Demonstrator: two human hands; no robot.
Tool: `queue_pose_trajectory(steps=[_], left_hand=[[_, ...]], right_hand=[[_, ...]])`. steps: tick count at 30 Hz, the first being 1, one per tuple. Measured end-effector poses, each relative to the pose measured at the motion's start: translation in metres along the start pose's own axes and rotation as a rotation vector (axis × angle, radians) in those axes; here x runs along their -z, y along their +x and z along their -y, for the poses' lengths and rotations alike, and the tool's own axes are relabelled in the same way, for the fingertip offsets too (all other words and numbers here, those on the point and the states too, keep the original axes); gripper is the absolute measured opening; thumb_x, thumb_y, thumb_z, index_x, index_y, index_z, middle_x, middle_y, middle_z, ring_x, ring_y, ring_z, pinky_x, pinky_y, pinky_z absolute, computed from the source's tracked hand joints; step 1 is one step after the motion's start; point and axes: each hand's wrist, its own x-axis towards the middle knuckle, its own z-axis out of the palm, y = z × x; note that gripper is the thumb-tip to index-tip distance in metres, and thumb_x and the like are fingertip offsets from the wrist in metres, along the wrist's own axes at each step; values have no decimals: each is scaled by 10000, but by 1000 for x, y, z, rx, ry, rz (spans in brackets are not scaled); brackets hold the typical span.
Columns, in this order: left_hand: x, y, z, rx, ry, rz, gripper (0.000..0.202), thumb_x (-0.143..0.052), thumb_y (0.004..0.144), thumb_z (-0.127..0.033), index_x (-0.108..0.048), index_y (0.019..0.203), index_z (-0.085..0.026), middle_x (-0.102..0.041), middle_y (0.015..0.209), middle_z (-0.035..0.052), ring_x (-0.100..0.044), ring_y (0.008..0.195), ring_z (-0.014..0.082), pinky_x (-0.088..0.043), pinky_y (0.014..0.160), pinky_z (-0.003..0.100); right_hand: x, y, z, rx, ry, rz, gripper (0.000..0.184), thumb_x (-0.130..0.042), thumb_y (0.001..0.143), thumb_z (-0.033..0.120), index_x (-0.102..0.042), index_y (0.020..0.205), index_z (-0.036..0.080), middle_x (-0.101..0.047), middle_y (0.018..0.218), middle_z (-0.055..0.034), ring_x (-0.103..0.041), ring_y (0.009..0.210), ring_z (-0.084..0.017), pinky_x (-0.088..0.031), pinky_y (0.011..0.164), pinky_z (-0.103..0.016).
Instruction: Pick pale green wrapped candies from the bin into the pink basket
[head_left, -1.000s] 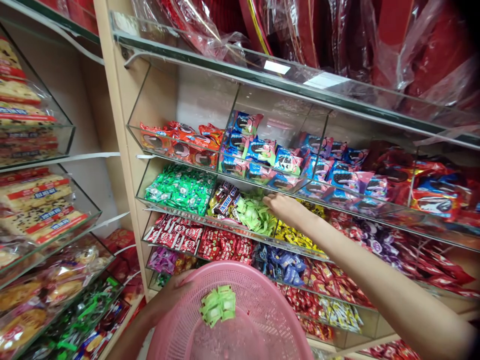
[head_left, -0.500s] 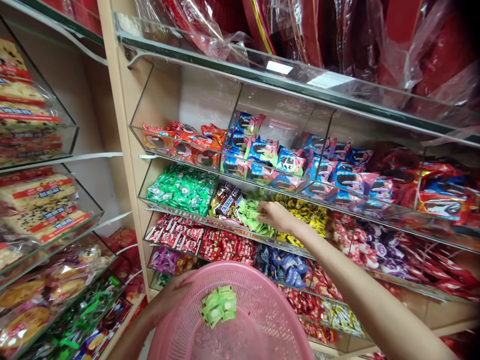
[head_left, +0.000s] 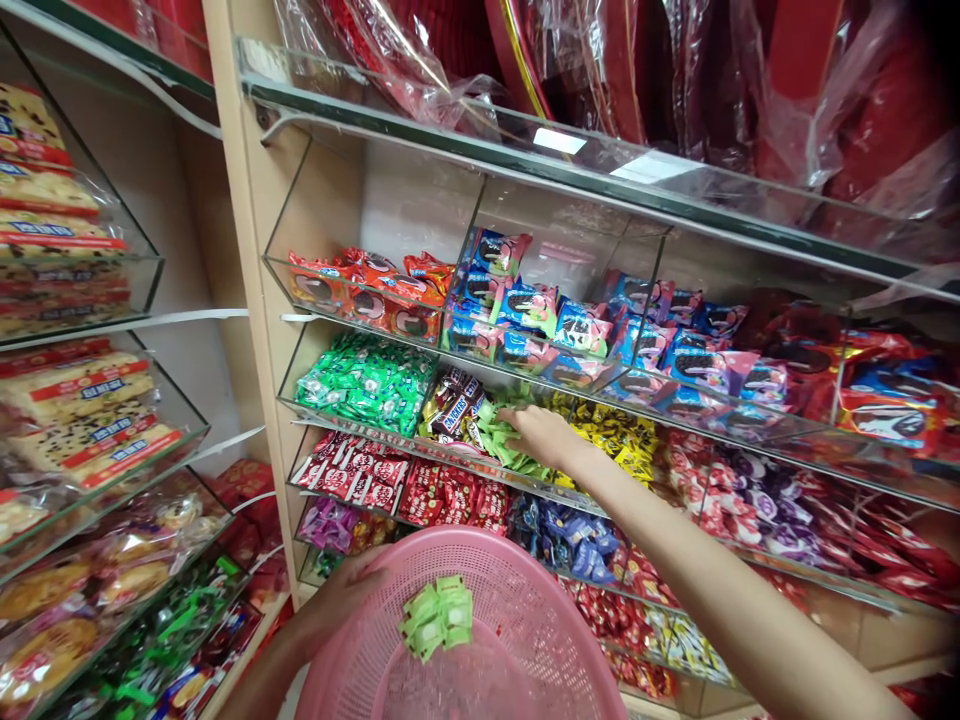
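My left hand (head_left: 352, 590) grips the left rim of a pink plastic basket (head_left: 555, 600) with perforated walls. Inside it lies a small heap of light-green wrapped sweets (head_left: 438, 615). My right hand (head_left: 536, 435) reaches into a clear shelf bin, its fingers curled down on matching light-green packets (head_left: 499, 440); the fingertips are partly hidden among them. Snickers bars (head_left: 456, 408) sit just left of those packets. Yellow wrapped sweets (head_left: 619, 440) fill the compartment on the right, beside my wrist.
Green packets (head_left: 364, 380) fill the bin at left. Above run bins of blue cookie packs (head_left: 525, 305) under a glass shelf edge (head_left: 450, 140). Red packets (head_left: 457, 495) and blue sweets (head_left: 574, 535) lie in lower bins. Bagged pastries (head_left: 90, 390) stand on shelves at left.
My right hand has shifted slightly left and deeper over the light-green packets. The basket and my left hand stay nearly in place.
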Motion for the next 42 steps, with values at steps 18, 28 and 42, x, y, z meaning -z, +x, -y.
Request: queue_pose_trajectory(steps=[18, 28, 42], left_hand=[[4, 4, 4, -15, -26, 37, 513, -577, 808, -389, -502, 1278, -198, -555, 1232, 71, -536, 1098, 254, -405, 963, 359], [3, 5, 6, 3, -13, 24, 505, -570, 810, -405, -505, 1273, -214, -529, 1266, 61, -543, 1092, 241, -404, 970, 341], [8, 4, 9, 24, 93, -51, 607, -613, 746, -484, -512, 1265, -186, -522, 1271, 76, -518, 1127, 256, -400, 973, 349]], right_hand=[[-8, 9, -14, 72, 239, -80, 212, -592, 795, 292, -618, 987, 208, -650, 943, -59, -592, 873, -180, -393, 696, -234], [-12, 3, -15, -16, 223, -15, 336, -622, 767, 365, -587, 1075, 235, -643, 933, -59, -600, 831, -180, -360, 618, -224], [-3, -15, -16, 56, 375, -196, 217, -572, 771, 242, -618, 969, 165, -641, 844, -55, -561, 722, -151, -360, 642, -241]])
